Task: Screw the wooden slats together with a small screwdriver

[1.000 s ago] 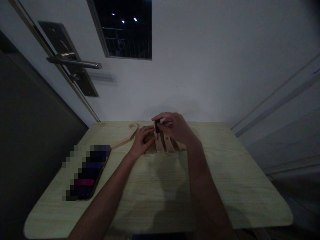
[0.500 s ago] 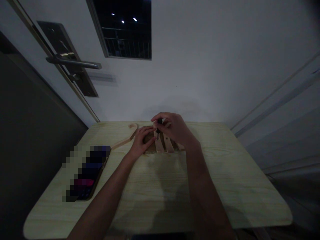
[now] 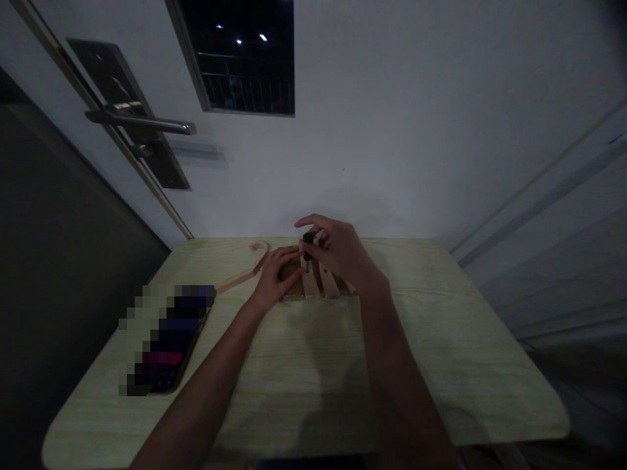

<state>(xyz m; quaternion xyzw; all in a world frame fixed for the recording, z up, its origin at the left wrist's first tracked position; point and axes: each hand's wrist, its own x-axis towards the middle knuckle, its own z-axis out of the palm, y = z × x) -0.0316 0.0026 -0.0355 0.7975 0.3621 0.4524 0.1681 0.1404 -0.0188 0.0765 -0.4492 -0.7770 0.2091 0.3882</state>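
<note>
My right hand [image 3: 343, 253] grips a small screwdriver [image 3: 308, 241] by its black handle, between thumb and fingers; the index finger sticks out over the top. Its shaft points down onto a pale wooden strip [image 3: 311, 286], and the tip appears to meet the strip. Another pale strip [image 3: 329, 283] with a dark hole lies alongside to the right. Both strips rest across a brown wooden-looking base [image 3: 294, 294]. On the left side of this base, my left hand [image 3: 269, 279] holds it down, thumb beside the first strip and fingers along the far side. My fingers partly cover the base.
Left of the base lies a curved, hook-ended wooden piece [image 3: 238, 281]. A phone [image 3: 179, 339], its screen partly pixelated, sits at the left of the wood-grain table [image 3: 441, 365]. Behind the table rises a white door [image 3: 392, 130] with a metal handle [image 3: 151, 124] and a dark window [image 3: 245, 65].
My right hand has shifted slightly, its index finger lifting away from the handle. The screwdriver stands more upright than before. My left hand stays in place on the base.
</note>
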